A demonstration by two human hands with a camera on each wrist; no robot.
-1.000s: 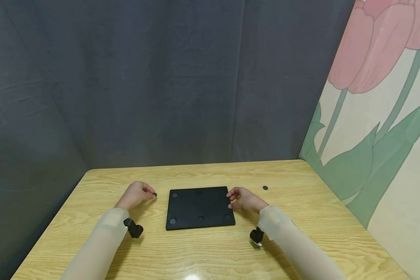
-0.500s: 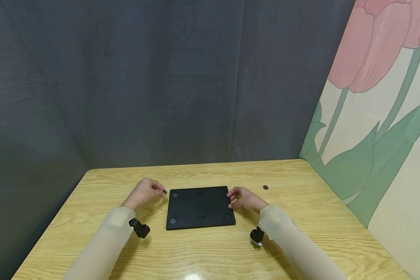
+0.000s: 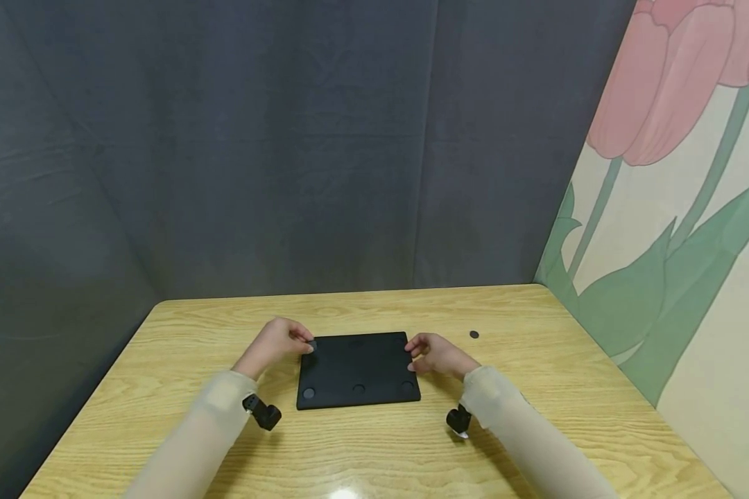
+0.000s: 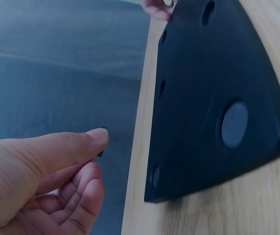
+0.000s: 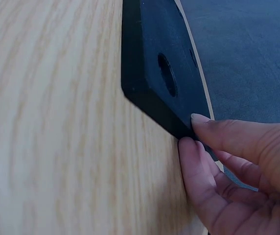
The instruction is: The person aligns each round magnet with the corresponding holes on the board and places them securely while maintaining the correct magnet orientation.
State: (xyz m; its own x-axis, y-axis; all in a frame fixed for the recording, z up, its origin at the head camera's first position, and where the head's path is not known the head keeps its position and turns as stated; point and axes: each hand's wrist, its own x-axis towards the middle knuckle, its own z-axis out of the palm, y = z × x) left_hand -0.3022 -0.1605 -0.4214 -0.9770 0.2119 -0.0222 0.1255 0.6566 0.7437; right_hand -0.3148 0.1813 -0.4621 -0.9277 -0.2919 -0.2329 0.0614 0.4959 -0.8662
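A black rectangular board (image 3: 356, 371) with round recesses lies on the table. My left hand (image 3: 283, 337) is over its far left corner, pinching a small thin dark disc (image 4: 101, 153) between thumb and fingertips; most of the disc is hidden by the thumb. In the near left recess sits a grey disc (image 4: 235, 125), and another round insert (image 4: 155, 177) shows at the far left corner. My right hand (image 3: 440, 355) grips the board's right edge, thumb on the top face and fingers against the side, beside an unfilled recess (image 5: 168, 75).
Another small dark disc (image 3: 474, 334) lies on the wooden table (image 3: 362, 450), right of the board and beyond my right hand. A dark curtain (image 3: 287, 173) hangs behind and to the left. On the right stands a wall (image 3: 661, 277) with painted tulips.
My left hand has moved right with the disc, from the bare table left of the board to over its far left corner. The right hand has stayed at the right edge.
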